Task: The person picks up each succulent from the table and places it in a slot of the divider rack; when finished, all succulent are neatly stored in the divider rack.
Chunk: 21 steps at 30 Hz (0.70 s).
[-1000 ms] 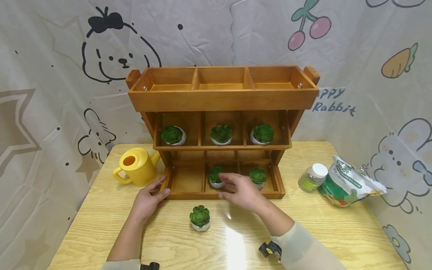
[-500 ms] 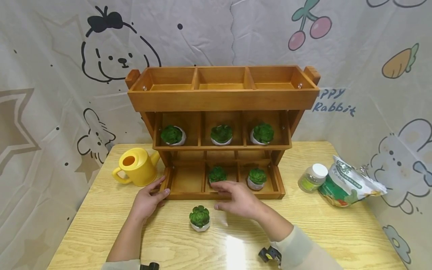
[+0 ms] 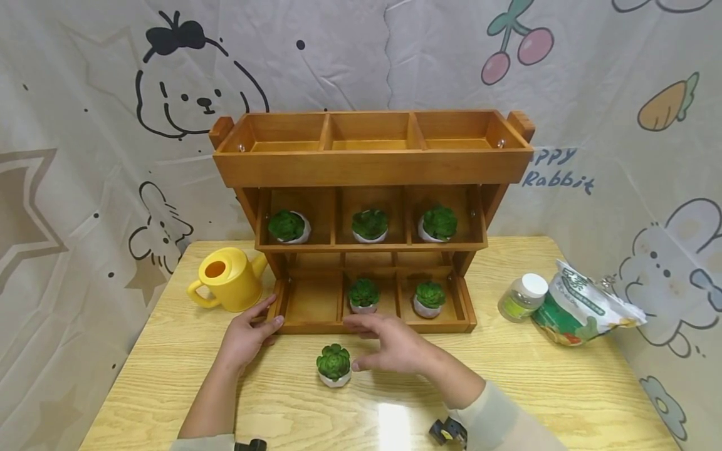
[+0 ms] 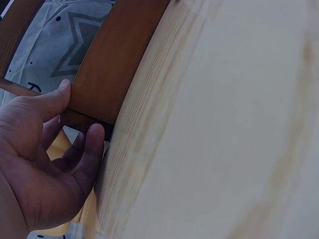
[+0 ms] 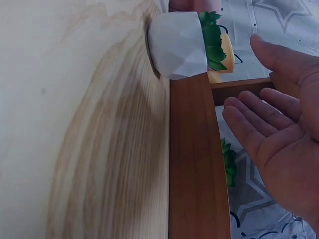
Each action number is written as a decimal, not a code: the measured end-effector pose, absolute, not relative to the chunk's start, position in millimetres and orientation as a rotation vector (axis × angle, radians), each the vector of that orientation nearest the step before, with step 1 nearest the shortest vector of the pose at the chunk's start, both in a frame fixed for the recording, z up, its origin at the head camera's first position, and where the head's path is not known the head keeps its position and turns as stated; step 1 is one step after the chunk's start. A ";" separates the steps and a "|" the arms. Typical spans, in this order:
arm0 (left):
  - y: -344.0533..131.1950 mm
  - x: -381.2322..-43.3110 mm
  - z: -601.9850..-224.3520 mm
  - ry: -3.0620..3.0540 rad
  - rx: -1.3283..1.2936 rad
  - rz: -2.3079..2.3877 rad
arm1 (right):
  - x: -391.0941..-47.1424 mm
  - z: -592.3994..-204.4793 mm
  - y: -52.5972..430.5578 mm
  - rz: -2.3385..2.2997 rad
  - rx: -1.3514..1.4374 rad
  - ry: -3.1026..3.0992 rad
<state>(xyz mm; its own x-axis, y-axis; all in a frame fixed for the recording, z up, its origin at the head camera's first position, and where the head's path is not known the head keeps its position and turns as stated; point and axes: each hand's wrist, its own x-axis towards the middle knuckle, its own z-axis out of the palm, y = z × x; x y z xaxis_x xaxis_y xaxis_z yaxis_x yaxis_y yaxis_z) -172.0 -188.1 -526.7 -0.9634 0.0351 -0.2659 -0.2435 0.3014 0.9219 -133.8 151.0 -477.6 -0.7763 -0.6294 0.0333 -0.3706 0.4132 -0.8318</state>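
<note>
A tiered wooden plant shelf [image 3: 372, 169] stands at the back of the table. My left hand [image 3: 246, 338] holds its lower left corner; in the left wrist view, thumb and curled fingers lie against the board's end [image 4: 99, 74]. My right hand [image 3: 395, 344] hovers in front of the bottom tier, fingers apart and holding nothing. Just left of its thumb, a potted succulent [image 3: 334, 364] in a white pot stands on the table. On the bottom tier, one succulent [image 3: 363, 294] sits in the middle compartment and another [image 3: 429, 297] in the right one.
Three succulents [image 3: 370, 224] occupy the middle tier. A yellow watering can [image 3: 231, 279] is left of the shelf. To the right stand a white-lidded jar [image 3: 521, 297] and a green-and-white bag [image 3: 583, 307]. Behind hangs a printed cloth [image 3: 361, 56].
My right hand has drawn back from the bottom tier, down and left toward the succulent on the table. The bottom right succulent shifted slightly forward earlier. My left hand stays put.
</note>
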 end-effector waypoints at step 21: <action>-187.2 -171.1 -526.1 2.336 -0.183 1.719 | -126.1 -487.2 135.9 -1.152 -0.990 2.350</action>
<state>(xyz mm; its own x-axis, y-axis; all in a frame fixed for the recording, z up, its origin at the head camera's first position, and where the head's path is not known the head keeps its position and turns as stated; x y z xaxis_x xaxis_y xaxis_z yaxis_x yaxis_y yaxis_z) -171.1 -187.2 -526.1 -0.9645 0.0383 -0.2611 -0.2379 0.3022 0.9231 -126.1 135.9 -487.2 -0.6986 -0.7155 -0.0001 -0.4379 0.4278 -0.7907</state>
